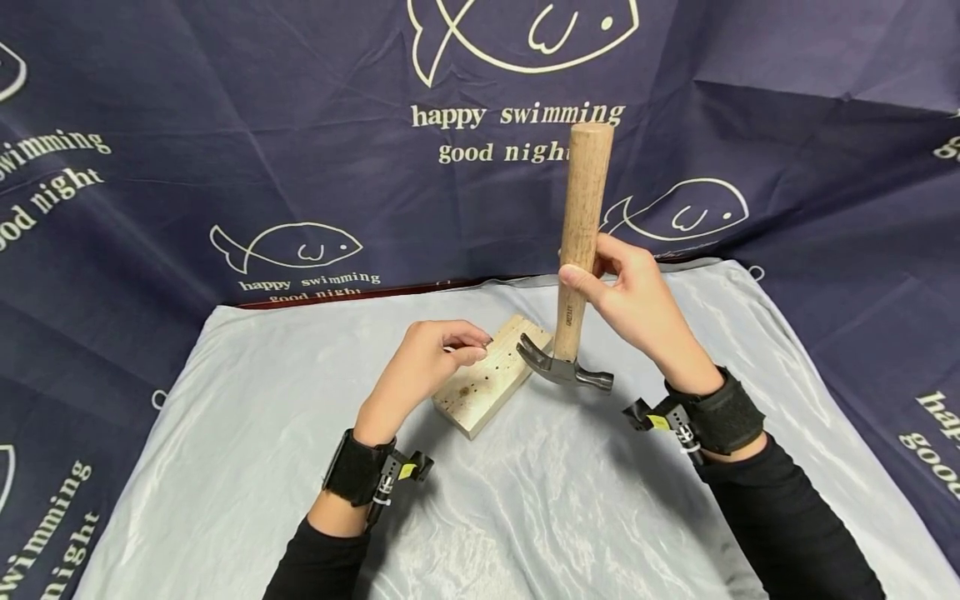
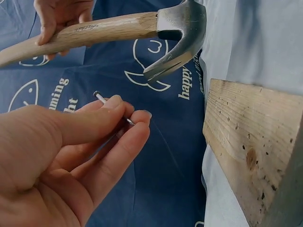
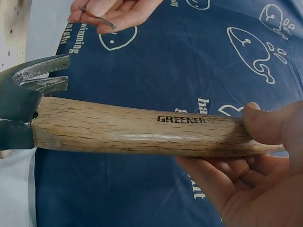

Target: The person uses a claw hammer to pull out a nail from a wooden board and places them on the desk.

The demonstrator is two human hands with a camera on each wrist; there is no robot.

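In the head view my right hand (image 1: 637, 296) grips a claw hammer (image 1: 581, 208) by its wooden handle, head down and handle pointing up. The hammer's steel head (image 2: 184, 33) shows its claw toward the left hand in the left wrist view. Between thumb and fingertips, my left hand (image 1: 423, 367) pinches a nail (image 2: 100, 97), its flat head sticking out past the thumb. A wooden block (image 1: 487, 379), dotted with holes and dark marks, lies on the cloth just beside the left hand. The nail is hard to make out in the head view.
A pale, shiny cloth (image 1: 525, 500) covers the table. Behind it hangs a dark blue curtain (image 1: 300, 150) with white fish drawings and lettering. Each wrist wears a black strap (image 1: 716, 412) with a small camera mount.
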